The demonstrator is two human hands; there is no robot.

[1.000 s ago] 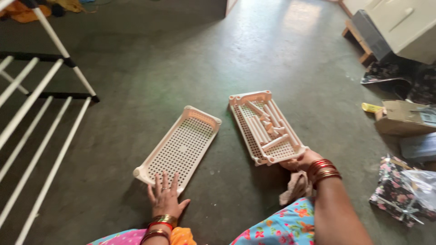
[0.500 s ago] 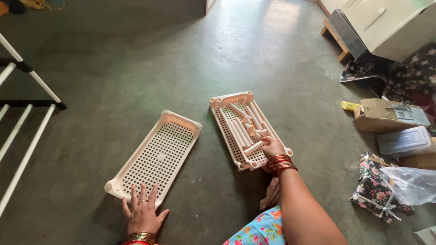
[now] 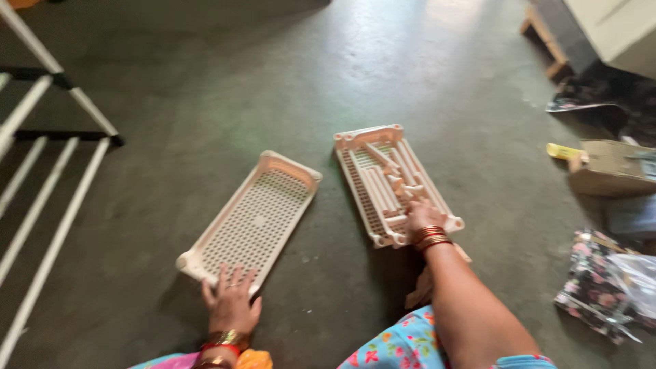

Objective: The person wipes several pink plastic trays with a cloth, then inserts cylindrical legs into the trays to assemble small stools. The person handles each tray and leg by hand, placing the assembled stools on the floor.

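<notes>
Two pale pink perforated plastic trays lie on the grey floor. My left hand (image 3: 231,303) rests flat, fingers spread, on the near end of the empty left tray (image 3: 254,219). My right hand (image 3: 422,216) reaches into the near part of the right tray (image 3: 362,181), which holds several pale tubes (image 3: 388,183) and short connector pieces. Its fingers curl over those pieces; what they grip is hidden. Both wrists wear red and gold bangles.
A white metal rack frame (image 3: 48,164) stands at the left. At the right are a cardboard box (image 3: 609,169), a flowered plastic bag (image 3: 607,287), a wooden pallet under a white cabinet (image 3: 618,27), and a sandal (image 3: 424,290) by my knee.
My right hand has moved from the tray's near corner further in, onto the pieces. My left hand stays at the left tray's near end. The camera view has shifted.
</notes>
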